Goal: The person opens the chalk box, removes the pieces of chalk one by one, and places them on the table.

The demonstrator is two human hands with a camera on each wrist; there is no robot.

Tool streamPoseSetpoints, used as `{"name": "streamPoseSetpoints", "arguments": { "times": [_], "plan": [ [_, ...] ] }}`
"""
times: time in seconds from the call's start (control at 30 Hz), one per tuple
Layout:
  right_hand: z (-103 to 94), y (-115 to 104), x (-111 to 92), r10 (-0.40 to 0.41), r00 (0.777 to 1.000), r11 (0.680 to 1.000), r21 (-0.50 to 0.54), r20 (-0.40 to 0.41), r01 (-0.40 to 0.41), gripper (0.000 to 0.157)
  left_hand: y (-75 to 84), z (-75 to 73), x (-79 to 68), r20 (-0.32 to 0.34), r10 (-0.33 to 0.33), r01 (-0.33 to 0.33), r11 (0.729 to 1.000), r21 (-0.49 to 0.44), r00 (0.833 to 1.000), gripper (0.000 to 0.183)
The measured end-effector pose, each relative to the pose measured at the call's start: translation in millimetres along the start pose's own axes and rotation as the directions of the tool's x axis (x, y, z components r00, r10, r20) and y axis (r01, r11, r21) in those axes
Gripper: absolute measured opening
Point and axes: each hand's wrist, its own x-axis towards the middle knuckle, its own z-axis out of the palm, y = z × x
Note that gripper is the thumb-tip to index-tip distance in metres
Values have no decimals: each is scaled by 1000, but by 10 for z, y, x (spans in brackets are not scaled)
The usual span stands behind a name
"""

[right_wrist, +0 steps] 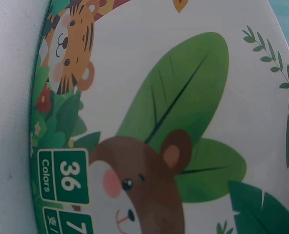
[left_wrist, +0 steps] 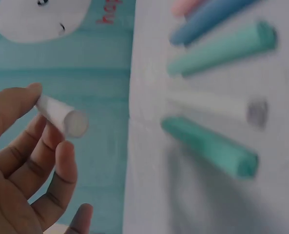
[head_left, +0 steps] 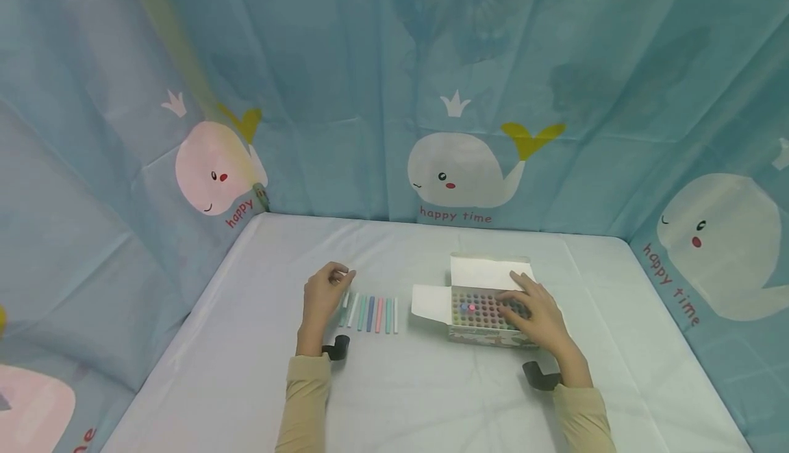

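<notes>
In the left wrist view, my left hand (head_left: 323,295) pinches a white chalk stick (left_wrist: 61,116) between thumb and fingers, raised above the table. Beside that hand lies a row of several chalk sticks: white (head_left: 396,315), blue (head_left: 370,314), pink (head_left: 379,315) and green ones (head_left: 361,312). My right hand (head_left: 537,312) rests over the right part of an open chalk box (head_left: 487,336), thumb and fingers apart and loosely bent. Rows of chalk ends fill the box; a pink chalk (head_left: 472,308) and a blue one (head_left: 464,307) stand out among them.
The box's white lid (head_left: 483,273) stands folded back behind it, and a side flap (head_left: 431,302) sticks out left. A white cloth (head_left: 431,398) covers the table. Blue curtains (head_left: 345,96) with printed whales hang behind and at both sides.
</notes>
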Motion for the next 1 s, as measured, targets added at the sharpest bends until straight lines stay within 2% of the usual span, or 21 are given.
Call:
{"name": "streamPoseSetpoints", "arguments": {
  "times": [0.2, 0.37, 0.6, 1.0],
  "plan": [
    [3, 10, 3, 15, 1000, 1000, -14, 0, -15, 21, -174, -39, 8, 54, -73, 68, 993, 100, 996, 30],
    [9, 17, 1, 17, 1000, 1000, -7, 3, -17, 22, -239, -33, -2, 94, -120, 106, 984, 142, 988, 30],
    [-7, 2, -3, -11, 1000, 1000, 3, -10, 11, 21, -305, 12, 3, 105, -188, 167, 970, 179, 977, 30],
    [-4, -11, 1, -11, 1000, 1000, 13, -6, 11, 21, -316, 54, -13, 97, -212, 188, 959, 211, 973, 29]
  ]
}}
